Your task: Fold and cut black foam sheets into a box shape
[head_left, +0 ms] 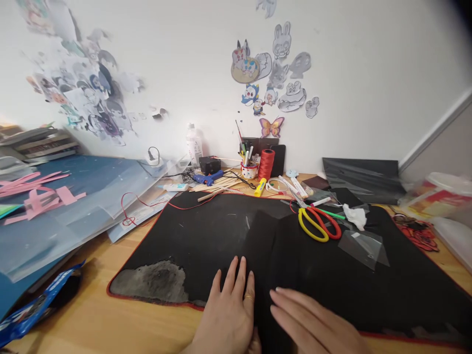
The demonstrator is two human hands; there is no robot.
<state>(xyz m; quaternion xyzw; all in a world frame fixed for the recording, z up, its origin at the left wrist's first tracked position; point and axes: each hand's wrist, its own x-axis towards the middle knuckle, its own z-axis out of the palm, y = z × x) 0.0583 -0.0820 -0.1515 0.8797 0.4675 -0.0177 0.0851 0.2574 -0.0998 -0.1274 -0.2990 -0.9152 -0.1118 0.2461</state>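
My left hand (228, 309) lies palm down at the front edge of a black desk mat (206, 231) with red stitched edging. Its fingers are stretched out and slightly spread, with a ring on one of them. To its right, my right hand (313, 319) is held with fingers extended close together, over or on the mat; its thumb is hidden. A darker black patch runs between both hands, and I cannot tell whether it is a separate sheet. Farther right on the mat lie scissors (313, 233) with yellow and red handles.
Clear plastic pieces (363, 250), a crumpled white tissue (356, 216) and a green stick lie right. Behind stand a red thread spool (266, 164), a pen cup (250, 170), a blue glue gun (208, 178) and a bottle (193, 145). Pink strips (51, 199) and plastic sheets are left.
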